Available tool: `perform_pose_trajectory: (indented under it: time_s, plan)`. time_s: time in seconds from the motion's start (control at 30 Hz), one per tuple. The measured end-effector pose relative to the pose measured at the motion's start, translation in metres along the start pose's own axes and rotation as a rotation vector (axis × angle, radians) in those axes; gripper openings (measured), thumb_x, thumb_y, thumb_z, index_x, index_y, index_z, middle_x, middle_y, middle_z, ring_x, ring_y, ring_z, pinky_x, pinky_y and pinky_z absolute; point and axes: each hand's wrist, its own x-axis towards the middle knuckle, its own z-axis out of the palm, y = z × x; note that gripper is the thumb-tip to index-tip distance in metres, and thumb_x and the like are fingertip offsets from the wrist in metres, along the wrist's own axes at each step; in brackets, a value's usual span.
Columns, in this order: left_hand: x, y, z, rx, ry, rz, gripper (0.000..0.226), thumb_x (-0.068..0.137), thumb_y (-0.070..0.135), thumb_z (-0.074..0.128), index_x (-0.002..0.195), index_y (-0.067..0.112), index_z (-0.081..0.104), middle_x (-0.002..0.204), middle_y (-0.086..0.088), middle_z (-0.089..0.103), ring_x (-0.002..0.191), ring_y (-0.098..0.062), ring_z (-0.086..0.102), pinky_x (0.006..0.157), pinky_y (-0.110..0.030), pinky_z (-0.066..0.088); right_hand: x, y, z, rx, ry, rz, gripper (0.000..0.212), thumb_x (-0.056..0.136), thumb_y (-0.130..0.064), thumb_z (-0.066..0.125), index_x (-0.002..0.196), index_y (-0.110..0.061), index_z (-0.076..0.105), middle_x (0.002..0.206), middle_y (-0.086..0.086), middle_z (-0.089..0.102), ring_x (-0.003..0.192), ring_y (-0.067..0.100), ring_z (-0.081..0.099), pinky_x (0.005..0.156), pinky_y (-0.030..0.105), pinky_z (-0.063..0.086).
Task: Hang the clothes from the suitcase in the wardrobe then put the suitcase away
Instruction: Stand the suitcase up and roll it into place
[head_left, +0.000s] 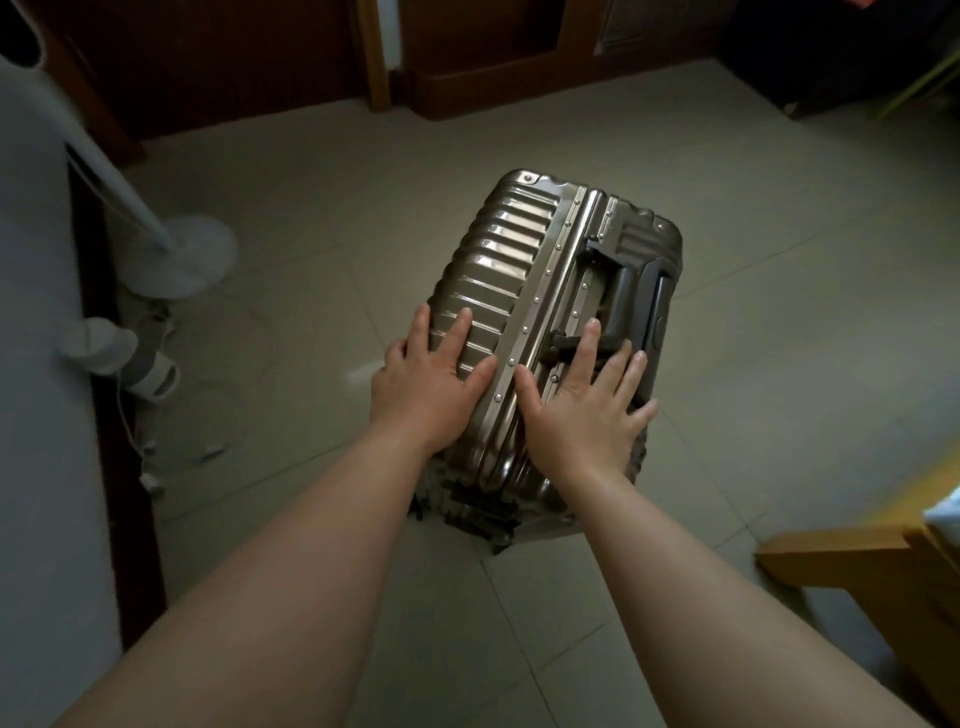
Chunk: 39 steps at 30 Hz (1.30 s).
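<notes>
A closed, ribbed, bronze-coloured hard-shell suitcase (524, 260) stands upright on the tiled floor in the middle of the view. Its dark carry handle (621, 291) and retracted pull handle sit on the top face. My left hand (431, 379) lies flat on the near left part of the top, fingers spread. My right hand (587, 405) lies flat on the near right part, fingertips beside the carry handle. Neither hand grips anything. No clothes show.
A white standing fan (176, 254) with its round base stands at the left, with cables and a white plug strip (156, 483) on the floor. Dark wooden doors (249, 57) line the back. A yellow wooden piece of furniture (872, 571) juts in at the lower right.
</notes>
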Motion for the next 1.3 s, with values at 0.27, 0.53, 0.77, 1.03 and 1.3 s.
perform_pose_trajectory:
  time_s: [0.27, 0.53, 0.77, 1.03, 1.3]
  plan:
    - [0.079, 0.032, -0.01, -0.055, -0.065, 0.02, 0.067, 0.088, 0.071, 0.027, 0.147, 0.05, 0.003, 0.16, 0.006, -0.008, 0.141, -0.034, 0.017, 0.11, -0.051, 0.026, 0.078, 0.0, -0.013, -0.009, 0.009, 0.038, 0.086, 0.088, -0.072, 0.02, 0.15, -0.028, -0.02, 0.16, 0.016, -0.01, 0.147, 0.031, -0.015, 0.114, 0.061, -0.001]
    - [0.156, 0.093, -0.007, -0.094, -0.099, 0.001, 0.068, 0.088, 0.072, 0.027, 0.147, 0.05, 0.0, 0.16, 0.005, -0.013, 0.142, -0.034, 0.015, 0.11, -0.053, 0.027, 0.178, 0.025, -0.035, -0.006, 0.003, 0.025, 0.085, 0.087, -0.074, 0.02, 0.15, -0.032, -0.019, 0.161, 0.013, -0.01, 0.147, 0.027, -0.017, 0.116, 0.059, -0.002]
    - [0.238, 0.141, -0.009, -0.092, -0.114, 0.005, 0.068, 0.087, 0.073, 0.027, 0.146, 0.053, 0.0, 0.16, 0.006, -0.012, 0.141, -0.034, 0.017, 0.108, -0.054, 0.031, 0.267, 0.038, -0.051, -0.007, 0.011, 0.036, 0.085, 0.088, -0.073, 0.019, 0.149, -0.031, -0.022, 0.161, 0.013, -0.01, 0.147, 0.028, -0.017, 0.115, 0.058, -0.003]
    - [0.326, 0.2, -0.009, -0.112, -0.136, 0.01, 0.067, 0.087, 0.072, 0.031, 0.145, 0.055, 0.002, 0.16, 0.008, -0.013, 0.142, -0.032, 0.013, 0.111, -0.054, 0.026, 0.363, 0.056, -0.071, 0.005, 0.019, 0.07, 0.086, 0.088, -0.074, 0.02, 0.149, -0.03, -0.021, 0.161, 0.015, -0.009, 0.147, 0.029, -0.017, 0.115, 0.059, -0.002]
    - [0.407, 0.255, -0.008, -0.066, -0.174, 0.05, 0.069, 0.087, 0.073, 0.03, 0.146, 0.054, 0.0, 0.16, 0.005, -0.013, 0.142, -0.034, 0.015, 0.11, -0.053, 0.028, 0.453, 0.075, -0.091, 0.017, 0.021, 0.117, 0.085, 0.088, -0.073, 0.021, 0.149, -0.032, -0.021, 0.161, 0.014, -0.008, 0.147, 0.027, -0.018, 0.114, 0.058, -0.004]
